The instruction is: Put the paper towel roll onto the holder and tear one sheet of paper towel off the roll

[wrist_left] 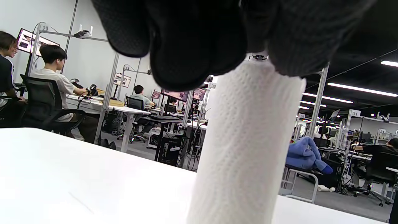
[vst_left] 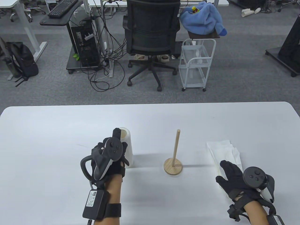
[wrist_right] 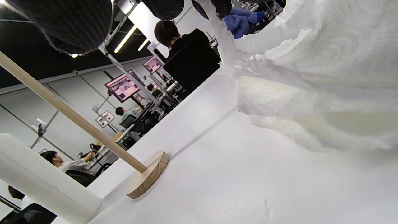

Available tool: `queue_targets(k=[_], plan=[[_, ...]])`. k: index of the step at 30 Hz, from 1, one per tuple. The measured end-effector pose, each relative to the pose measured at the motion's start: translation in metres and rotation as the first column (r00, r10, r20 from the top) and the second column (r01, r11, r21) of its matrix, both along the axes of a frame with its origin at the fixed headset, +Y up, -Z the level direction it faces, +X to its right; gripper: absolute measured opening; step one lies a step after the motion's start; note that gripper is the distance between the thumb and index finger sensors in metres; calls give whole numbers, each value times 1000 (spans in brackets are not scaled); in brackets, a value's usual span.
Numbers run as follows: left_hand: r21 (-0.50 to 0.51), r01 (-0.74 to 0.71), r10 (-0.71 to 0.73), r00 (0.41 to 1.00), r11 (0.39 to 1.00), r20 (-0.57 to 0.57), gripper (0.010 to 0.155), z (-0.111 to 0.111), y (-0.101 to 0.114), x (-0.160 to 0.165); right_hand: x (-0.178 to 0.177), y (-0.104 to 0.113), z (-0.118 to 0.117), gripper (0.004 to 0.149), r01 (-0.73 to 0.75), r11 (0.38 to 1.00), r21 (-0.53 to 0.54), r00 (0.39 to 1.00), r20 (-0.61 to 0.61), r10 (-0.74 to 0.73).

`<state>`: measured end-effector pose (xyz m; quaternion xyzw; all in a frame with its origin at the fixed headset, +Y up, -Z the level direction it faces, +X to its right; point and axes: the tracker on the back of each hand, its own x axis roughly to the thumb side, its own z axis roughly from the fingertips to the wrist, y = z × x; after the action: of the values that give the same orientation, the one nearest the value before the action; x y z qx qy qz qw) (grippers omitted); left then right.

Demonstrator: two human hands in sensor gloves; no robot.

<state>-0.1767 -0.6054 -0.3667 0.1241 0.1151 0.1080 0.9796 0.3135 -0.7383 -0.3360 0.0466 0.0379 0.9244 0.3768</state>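
Readable only in the left wrist view: "29" (wrist_left: 45, 28), "33" (wrist_left: 127, 68) and "31" (wrist_left: 354, 113) on background frame-post signs.

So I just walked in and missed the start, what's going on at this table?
A person in sensor gloves is setting up a paper towel roll. The left hand grips the upright roll on the table. The wooden holder stands bare beside it. The right hand rests open on loose paper towel sheets.

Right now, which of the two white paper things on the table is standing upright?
The paper towel roll, standing on end under the left hand left of the wooden holder. The loose sheets lie flat under the right hand.
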Motion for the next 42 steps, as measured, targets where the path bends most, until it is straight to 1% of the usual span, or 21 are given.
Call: queue_targets(k=[2, 5, 9, 15, 18, 24, 26, 31, 37, 42], plan=[[-12, -10, 10, 1000, 1000, -2, 58, -4, -6, 1, 0, 0, 0, 76, 4, 1000, -4, 1000, 1, -4], [-13, 19, -19, 1000, 1000, -5, 52, -8, -13, 2, 1, 1, 1, 76, 8, 1000, -6, 1000, 4, -8], [25, -30, 29, 1000, 999, 12, 46, -7, -17, 2, 1, 1, 1, 76, 7, 1000, -5, 1000, 5, -7], [43, 0, -2, 1000, 999, 31, 43, 0, -13, 1, 1, 2, 0, 76, 2, 1000, 12, 1000, 3, -2], [77, -31, 28, 999, 997, 44, 43, 8, -3, -3, 1, 2, 0, 76, 2, 1000, 9, 1000, -1, -2], [157, -11, 3, 999, 988, 53, 42, 28, 34, -11, 1, 2, 1, 76, 4, 1000, 10, 1000, 3, -4], [180, -9, -1, 999, 984, 51, 42, 36, 51, -14, 1, 2, 1, 76, 2, 1000, 11, 1000, 8, -2], [226, -22, 10, 998, 974, 55, 41, 49, 85, -17, 1, 2, 1, 76, 8, 1000, 12, 1000, 10, -8], [300, -26, -1, 996, 954, 90, 41, 62, 129, -5, 1, 2, 2, 76, 17, 1000, 12, 1000, 5, -17], [329, -24, -14, 994, 944, 112, 41, 68, 154, 8, 1, 2, 2, 76, 20, 1000, 15, 1000, 1, -20]])
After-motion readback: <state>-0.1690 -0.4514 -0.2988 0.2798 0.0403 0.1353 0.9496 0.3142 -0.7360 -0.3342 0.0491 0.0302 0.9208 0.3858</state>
